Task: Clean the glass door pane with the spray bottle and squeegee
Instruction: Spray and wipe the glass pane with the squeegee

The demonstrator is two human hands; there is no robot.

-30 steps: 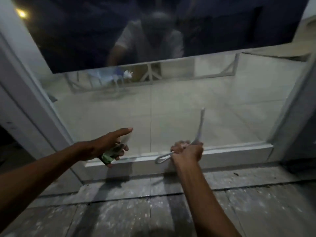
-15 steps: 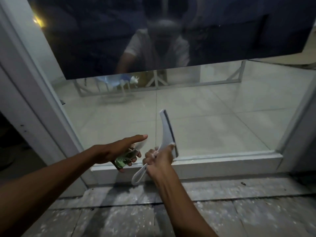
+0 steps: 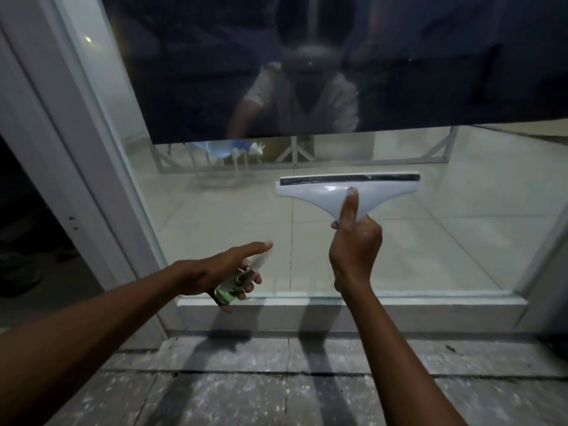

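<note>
At centre right of the frame, the right hand gripped the handle of a white plastic squeegee, forefinger laid along its back, its dark rubber blade level against the clear glass door pane. Lower left of centre, the left hand held a small green-tinted transparent spray bottle, forefinger extended, near the white door frame.

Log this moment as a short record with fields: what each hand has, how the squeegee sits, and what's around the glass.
left hand: grips the spray bottle, index finger stretched toward the glass
right hand: grips the squeegee by its handle, index finger laid up the white head
squeegee blade: level, uppermost, at the lower glass pane
upper pane: dark, reflects the person
surround: white door frame, speckled grey floor
</note>
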